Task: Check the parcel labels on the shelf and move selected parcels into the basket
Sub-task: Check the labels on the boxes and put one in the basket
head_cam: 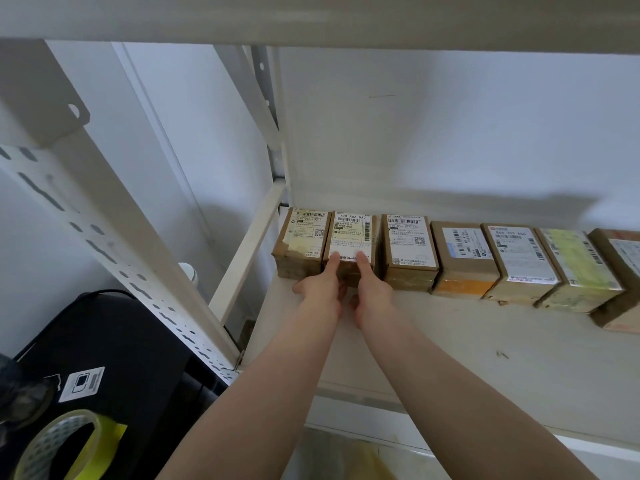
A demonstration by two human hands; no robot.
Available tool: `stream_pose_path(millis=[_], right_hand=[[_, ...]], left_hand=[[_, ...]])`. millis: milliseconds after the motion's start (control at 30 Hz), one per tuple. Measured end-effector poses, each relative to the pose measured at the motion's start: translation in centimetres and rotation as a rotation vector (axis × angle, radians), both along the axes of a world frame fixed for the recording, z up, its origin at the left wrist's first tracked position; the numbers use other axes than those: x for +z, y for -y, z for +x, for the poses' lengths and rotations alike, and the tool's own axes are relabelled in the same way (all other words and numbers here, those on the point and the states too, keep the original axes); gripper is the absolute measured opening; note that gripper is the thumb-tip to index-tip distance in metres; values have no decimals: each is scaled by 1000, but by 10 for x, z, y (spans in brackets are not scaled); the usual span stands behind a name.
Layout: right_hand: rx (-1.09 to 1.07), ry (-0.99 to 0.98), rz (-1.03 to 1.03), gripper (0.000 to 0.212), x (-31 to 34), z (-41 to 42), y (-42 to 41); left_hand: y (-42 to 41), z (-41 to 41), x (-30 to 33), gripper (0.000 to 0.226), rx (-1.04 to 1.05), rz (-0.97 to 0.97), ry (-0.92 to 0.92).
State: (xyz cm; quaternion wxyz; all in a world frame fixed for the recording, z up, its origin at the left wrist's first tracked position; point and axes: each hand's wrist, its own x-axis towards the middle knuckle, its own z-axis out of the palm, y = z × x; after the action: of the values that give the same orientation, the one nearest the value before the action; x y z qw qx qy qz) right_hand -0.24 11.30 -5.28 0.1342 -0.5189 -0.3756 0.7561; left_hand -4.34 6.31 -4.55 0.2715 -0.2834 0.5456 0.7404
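Both hands are up on the white shelf (433,344) and on the same box: the second parcel (349,249) from the left end of the row. The left hand (320,289) has its thumb pressed onto the near edge of the parcel's white label, its fingers curled down against the front face. The right hand (372,292) mirrors it, thumb on the label just beside the other thumb, fingers wrapped low at the front. So both hands are clamped on this one parcel, which sits flat on the shelf near the back-left corner, touching the end parcel (303,245) on its left and close beside the third parcel (408,251) on its right. The row of brown boxes runs on along the back edge toward the right, each with a printed label facing up. Below the shelf's left end, a roll of clear tape (62,445) on a yellow core lies on a black case (114,341).
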Motion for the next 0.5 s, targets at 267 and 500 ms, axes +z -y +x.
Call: stream_pose_path(millis=[267, 500], right_hand=[[-9, 1, -8, 69, 3, 12, 0], [-99, 9, -9, 43, 11, 49, -15]], left_hand=[[0, 11, 1, 83, -108, -76, 5], [-15, 39, 2, 98, -296, -47, 31]])
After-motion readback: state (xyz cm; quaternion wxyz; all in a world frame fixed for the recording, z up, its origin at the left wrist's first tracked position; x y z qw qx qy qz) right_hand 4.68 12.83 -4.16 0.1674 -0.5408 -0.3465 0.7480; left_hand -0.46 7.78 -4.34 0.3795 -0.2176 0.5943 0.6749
